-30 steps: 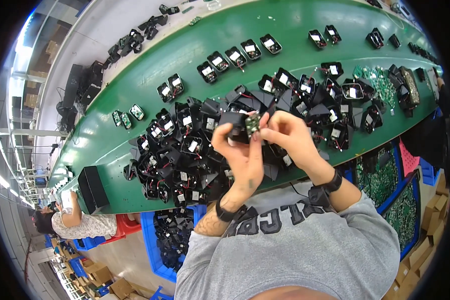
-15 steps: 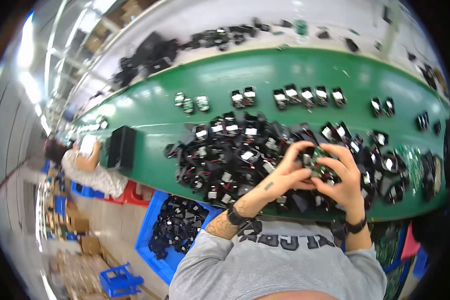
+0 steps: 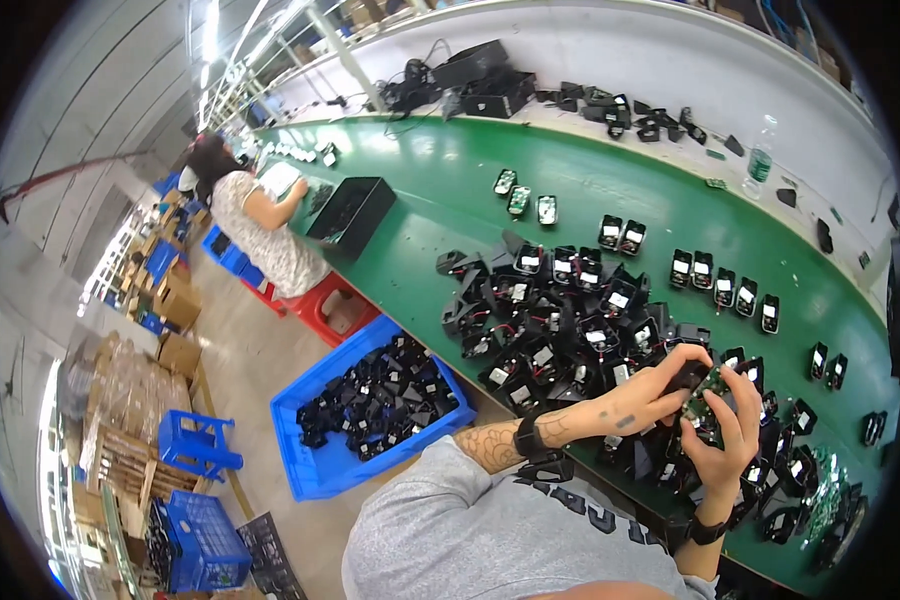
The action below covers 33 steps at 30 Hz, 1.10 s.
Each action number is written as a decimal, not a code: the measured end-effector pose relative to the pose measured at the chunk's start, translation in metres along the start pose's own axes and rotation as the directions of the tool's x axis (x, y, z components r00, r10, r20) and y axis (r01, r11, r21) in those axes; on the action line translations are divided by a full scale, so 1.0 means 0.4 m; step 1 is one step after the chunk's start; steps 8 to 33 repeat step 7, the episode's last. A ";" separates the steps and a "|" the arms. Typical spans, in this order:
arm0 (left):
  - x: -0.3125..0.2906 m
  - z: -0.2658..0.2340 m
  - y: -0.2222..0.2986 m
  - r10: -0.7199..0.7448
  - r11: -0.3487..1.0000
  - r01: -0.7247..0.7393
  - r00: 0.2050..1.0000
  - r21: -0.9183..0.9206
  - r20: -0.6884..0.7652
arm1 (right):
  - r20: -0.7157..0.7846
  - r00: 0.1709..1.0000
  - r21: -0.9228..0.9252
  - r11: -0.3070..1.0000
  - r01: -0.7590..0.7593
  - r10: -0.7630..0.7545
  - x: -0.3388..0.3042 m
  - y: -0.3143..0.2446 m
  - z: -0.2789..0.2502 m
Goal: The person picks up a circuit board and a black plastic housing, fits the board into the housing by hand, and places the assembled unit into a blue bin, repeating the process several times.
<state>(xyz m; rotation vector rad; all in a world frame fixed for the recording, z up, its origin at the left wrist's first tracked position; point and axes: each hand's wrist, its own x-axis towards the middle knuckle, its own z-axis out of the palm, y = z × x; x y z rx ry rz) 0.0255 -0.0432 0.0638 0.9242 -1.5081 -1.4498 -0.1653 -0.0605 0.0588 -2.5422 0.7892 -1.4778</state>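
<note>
A small green circuit board (image 3: pixel 705 397), seated in or against a black plastic part, is gripped between my two hands over the near side of the bench. My left hand (image 3: pixel 654 394) comes in from its left, fingers curled round the upper edge. My right hand (image 3: pixel 727 440) pinches it from the right with thumb and fingers. The fingers hide much of the part. Beneath and beside both hands lies a heap of black plastic housings (image 3: pixel 540 325), many with white labels and short red wires.
Open housings stand in a row (image 3: pixel 724 287) across the green bench (image 3: pixel 440 190). Loose green boards (image 3: pixel 827 490) lie at right. A blue bin (image 3: pixel 290 440) of black parts is beside the bench. A co-worker (image 3: pixel 255 220) sits at far left near a black box (image 3: pixel 355 215); a bottle (image 3: pixel 759 160) stands behind.
The view has swung left, so bench and hands appear farther right and more floor shows. Both hands still hold the circuit board, with the fingers slightly shifted on it.
</note>
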 end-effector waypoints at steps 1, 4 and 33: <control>0.000 0.001 -0.012 0.000 1.000 0.000 1.000 0.001 -0.019 | 0.003 1.000 0.048 0.999 0.003 -0.003 0.002 -0.001 0.001; -0.004 -0.002 -0.033 0.070 0.996 -0.074 0.993 -0.041 -0.091 | 0.056 0.997 0.038 0.998 0.045 -0.047 0.014 -0.011 0.017; 0.003 -0.019 -0.049 -0.011 0.929 -0.001 1.000 -0.371 -0.028 | 0.134 0.988 -0.062 0.994 0.085 -0.076 0.019 -0.006 0.019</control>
